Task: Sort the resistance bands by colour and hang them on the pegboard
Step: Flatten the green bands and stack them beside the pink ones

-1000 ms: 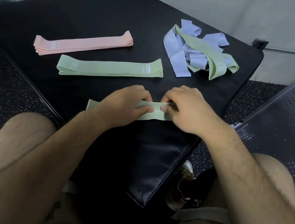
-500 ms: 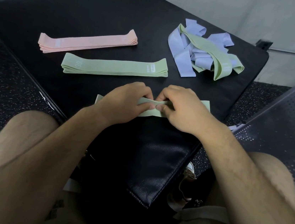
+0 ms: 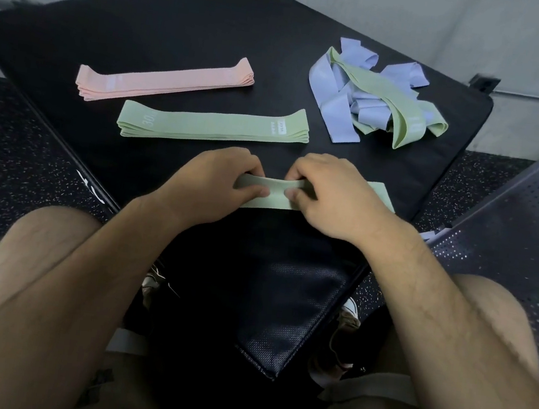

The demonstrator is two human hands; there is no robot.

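Fabric, soft and light by the look of it: in the head view the green band [image 3: 274, 195] should flop and fold readily without slipping, and is best taken flat near its middle or ends. It lies at the near edge of the black pad [image 3: 215, 27], pinched by both hands. The left hand [image 3: 216, 181] and right hand [image 3: 333, 200] sit knuckles up, close together, fingers curled over the strip. Beyond lie a green stack [image 3: 213, 124], a pink stack [image 3: 164, 79] and a tangled pile [image 3: 370, 94].
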